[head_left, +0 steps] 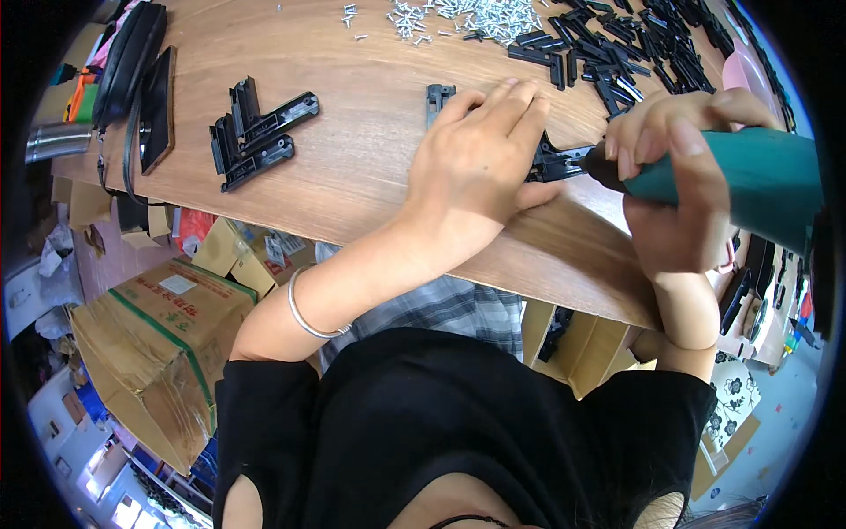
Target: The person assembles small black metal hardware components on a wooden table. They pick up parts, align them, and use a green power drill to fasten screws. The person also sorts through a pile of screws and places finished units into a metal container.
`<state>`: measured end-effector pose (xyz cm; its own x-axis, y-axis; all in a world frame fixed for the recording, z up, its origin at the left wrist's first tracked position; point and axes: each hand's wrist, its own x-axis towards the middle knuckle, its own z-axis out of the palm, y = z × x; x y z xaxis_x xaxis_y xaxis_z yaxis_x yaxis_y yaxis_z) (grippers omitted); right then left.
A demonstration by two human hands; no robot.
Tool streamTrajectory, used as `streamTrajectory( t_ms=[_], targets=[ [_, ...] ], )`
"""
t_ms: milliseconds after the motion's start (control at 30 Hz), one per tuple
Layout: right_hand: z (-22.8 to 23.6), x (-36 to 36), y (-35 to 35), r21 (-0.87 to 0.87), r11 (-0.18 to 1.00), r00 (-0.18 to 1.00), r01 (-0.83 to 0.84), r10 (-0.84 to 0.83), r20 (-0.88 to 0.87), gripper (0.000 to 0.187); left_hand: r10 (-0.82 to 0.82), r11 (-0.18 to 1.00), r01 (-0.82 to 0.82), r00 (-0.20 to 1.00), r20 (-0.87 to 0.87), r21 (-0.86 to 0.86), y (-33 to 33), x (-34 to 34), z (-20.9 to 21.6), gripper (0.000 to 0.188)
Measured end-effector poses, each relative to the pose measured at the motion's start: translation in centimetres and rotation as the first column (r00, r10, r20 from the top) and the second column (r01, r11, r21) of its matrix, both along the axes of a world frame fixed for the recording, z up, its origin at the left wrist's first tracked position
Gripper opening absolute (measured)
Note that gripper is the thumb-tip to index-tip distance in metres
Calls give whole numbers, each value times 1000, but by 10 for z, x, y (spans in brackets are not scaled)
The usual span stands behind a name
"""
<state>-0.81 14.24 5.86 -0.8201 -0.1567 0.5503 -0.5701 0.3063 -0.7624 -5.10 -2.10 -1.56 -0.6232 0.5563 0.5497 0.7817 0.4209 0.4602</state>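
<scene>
A wooden table (352, 167) is seen from above. Near the picture's centre, the left hand (480, 159) is pressed flat, fingers extended, on a black plastic bracket (551, 163). At 3 o'clock of it, the right hand (679, 167) is wrapped tightly around a green electric screwdriver (749, 181), its tip touching the bracket. Finished brackets (256, 132) lie at 9 o'clock, silver screws (467, 18) at 12 o'clock, and loose black parts (626, 44) at 1 o'clock.
</scene>
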Motion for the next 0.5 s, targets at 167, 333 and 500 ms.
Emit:
streamTrajectory(
  t_ms=[167,333,500],
  targets=[
    [-4,-3,9,79,990,964,121,-136,230,26,-71,997,72,997,42,0,1,-4,4,64],
    [-10,-15,24,-193,971,960,137,-82,269,17,-95,994,98,993,66,-38,-1,-5,5,66],
    [16,-16,41,-219,975,999,-32,36,13,20,-80,997,79,996,-33,-25,-2,-11,8,54]
  ],
)
